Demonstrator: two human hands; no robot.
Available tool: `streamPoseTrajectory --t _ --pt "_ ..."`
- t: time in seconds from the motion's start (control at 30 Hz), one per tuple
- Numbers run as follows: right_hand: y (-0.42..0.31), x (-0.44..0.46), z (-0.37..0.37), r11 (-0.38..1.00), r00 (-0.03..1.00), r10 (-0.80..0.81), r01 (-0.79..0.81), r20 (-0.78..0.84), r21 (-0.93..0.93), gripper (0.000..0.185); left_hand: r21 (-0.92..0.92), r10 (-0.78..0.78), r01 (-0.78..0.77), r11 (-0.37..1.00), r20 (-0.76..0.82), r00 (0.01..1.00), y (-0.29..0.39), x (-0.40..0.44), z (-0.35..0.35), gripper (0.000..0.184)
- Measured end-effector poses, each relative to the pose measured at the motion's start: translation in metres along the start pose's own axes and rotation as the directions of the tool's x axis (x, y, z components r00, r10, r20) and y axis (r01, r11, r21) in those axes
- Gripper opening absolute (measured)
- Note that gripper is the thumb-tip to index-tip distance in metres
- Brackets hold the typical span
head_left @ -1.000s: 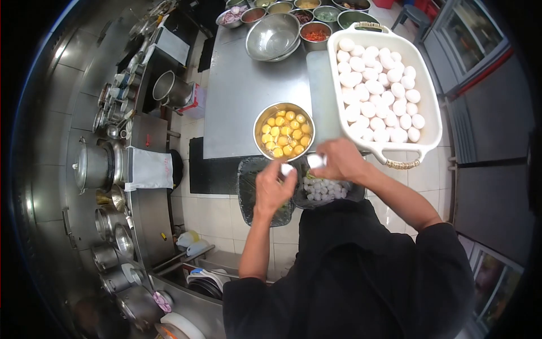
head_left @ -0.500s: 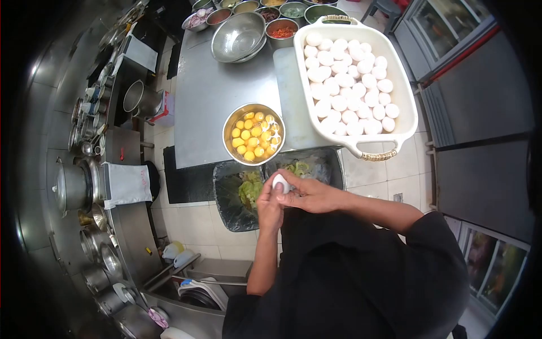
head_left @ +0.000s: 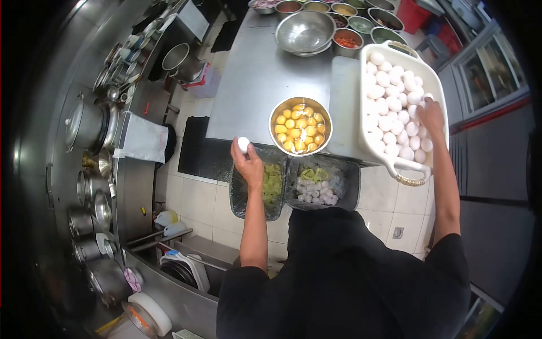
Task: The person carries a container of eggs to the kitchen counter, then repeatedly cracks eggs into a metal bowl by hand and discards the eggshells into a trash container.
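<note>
My left hand (head_left: 247, 163) holds a white egg (head_left: 243, 144) between thumb and fingers, left of a steel bowl (head_left: 272, 127) with several yolks (head_left: 299, 125) in it. My right hand (head_left: 432, 116) reaches into the white basket (head_left: 372, 148) of whole eggs (head_left: 393, 107), at its right side. The fingers are bent onto an egg (head_left: 420, 113) there, which they partly cover. Below the table edge, one lined bin (head_left: 234, 195) holds green scraps, and another bin (head_left: 353, 195) holds eggshells (head_left: 317, 192) and green pieces.
On the steel table (head_left: 248, 73) are stacked empty bowls (head_left: 305, 34) and several small ingredient bowls, one with chopped red pieces (head_left: 347, 39). A pale cutting board (head_left: 344, 90) lies beside the basket. A stove counter with pots (head_left: 84, 121) runs along the left.
My hands have separated from around one egg. The left moved left with an egg in it, while the right went up and right into the basket. The camera view has shifted.
</note>
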State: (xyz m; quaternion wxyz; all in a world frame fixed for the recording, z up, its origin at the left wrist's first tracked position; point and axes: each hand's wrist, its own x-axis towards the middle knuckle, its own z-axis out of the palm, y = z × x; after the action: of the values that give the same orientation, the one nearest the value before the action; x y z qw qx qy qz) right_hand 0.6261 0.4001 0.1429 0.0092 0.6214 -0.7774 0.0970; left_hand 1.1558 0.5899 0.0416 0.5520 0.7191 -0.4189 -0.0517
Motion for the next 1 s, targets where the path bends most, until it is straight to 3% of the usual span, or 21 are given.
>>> streamPoseTrajectory --t 0.23,0.27,0.3,0.33,0.37,0.47,0.5,0.53,0.57,0.6,0.63,0.67,0.7,0.77,0.8,0.87,1.0 --pt "0.01 0.008 -0.001 0.982 0.994 0.067 -0.05 -0.091 0.184 0.037 0.195 0.225 -0.217 0.956 -0.017 0.974 -0.016 -0.003 0.016 0.048" --pt "0.006 0.007 -0.005 0.973 0.989 0.09 -0.062 -0.117 0.224 0.035 0.203 0.186 -0.194 0.96 0.058 0.981 -0.029 -0.006 0.021 0.048" --pt "0.004 0.008 -0.008 0.839 0.979 0.205 -0.165 -0.02 0.519 0.034 0.215 0.145 -0.171 0.962 0.132 0.981 -0.043 -0.01 0.024 0.049" --pt "0.0 0.009 -0.013 0.609 0.953 0.28 -0.266 0.111 0.747 0.034 0.23 0.1 -0.147 0.962 0.205 0.974 -0.043 -0.011 0.022 0.049" --pt "-0.002 0.01 -0.018 0.309 0.915 0.308 -0.356 0.262 0.882 0.033 0.262 0.123 -0.168 0.95 0.177 0.976 -0.043 -0.013 0.021 0.051" --pt "-0.028 -0.003 -0.042 -0.368 0.902 0.243 -0.256 0.358 0.894 0.034 0.19 0.035 -0.073 0.979 0.193 0.98 -0.027 -0.002 0.007 0.048" --pt "-0.04 -0.011 -0.051 -0.497 0.938 0.089 -0.25 0.335 0.831 0.038 -0.066 -0.176 0.194 0.979 0.208 0.962 -0.014 0.005 0.003 0.046" --pt "-0.053 -0.019 -0.056 -0.542 0.944 -0.047 -0.298 0.326 0.786 0.033 -0.299 -0.368 0.445 0.844 0.279 0.887 -0.003 0.01 -0.001 0.043" --pt "-0.066 -0.025 -0.06 -0.579 0.937 -0.181 -0.347 0.299 0.738 0.029 -0.472 -0.333 0.46 0.752 0.329 0.883 0.001 0.016 -0.004 0.04" --pt "-0.081 -0.028 -0.051 -0.468 0.958 -0.167 -0.285 0.233 0.837 0.02 -0.544 -0.307 0.504 0.671 0.414 0.857 0.012 0.022 -0.009 0.04" --pt "-0.104 -0.038 -0.042 -0.01 0.94 -0.335 0.06 -0.06 0.998 0.015 -0.602 -0.27 0.549 0.58 0.494 0.827 0.03 0.03 -0.016 0.041" --pt "-0.126 -0.048 -0.034 0.313 0.814 -0.465 0.518 -0.347 0.796 0.014 -0.644 -0.224 0.596 0.48 0.567 0.793 0.048 0.036 -0.021 0.041" --pt "-0.166 -0.07 -0.068 0.055 0.928 -0.362 -0.075 0.09 0.996 0.008 -0.635 -0.191 0.616 0.466 0.607 0.771 0.066 0.041 -0.024 0.039" --pt "-0.214 -0.095 -0.075 0.284 0.842 -0.519 0.01 0.145 0.959 0.018 -0.61 -0.115 0.643 0.463 0.678 0.726 0.099 0.051 -0.027 0.036" --pt "-0.231 -0.101 -0.071 0.25 0.725 -0.684 0.339 -0.082 0.907 0.034 -0.595 -0.077 0.657 0.464 0.712 0.698 0.108 0.055 -0.026 0.034" --pt "-0.258 -0.111 -0.07 0.162 0.556 -0.813 0.501 -0.173 0.85 0.046 -0.57 -0.007 0.659 0.491 0.754 0.657 0.116 0.06 -0.021 0.034" --pt "-0.284 -0.109 -0.063 0.127 0.37 -0.924 0.537 -0.098 0.834 0.053 -0.466 0.046 0.659 0.591 0.835 0.548 0.128 0.07 -0.013 0.032"
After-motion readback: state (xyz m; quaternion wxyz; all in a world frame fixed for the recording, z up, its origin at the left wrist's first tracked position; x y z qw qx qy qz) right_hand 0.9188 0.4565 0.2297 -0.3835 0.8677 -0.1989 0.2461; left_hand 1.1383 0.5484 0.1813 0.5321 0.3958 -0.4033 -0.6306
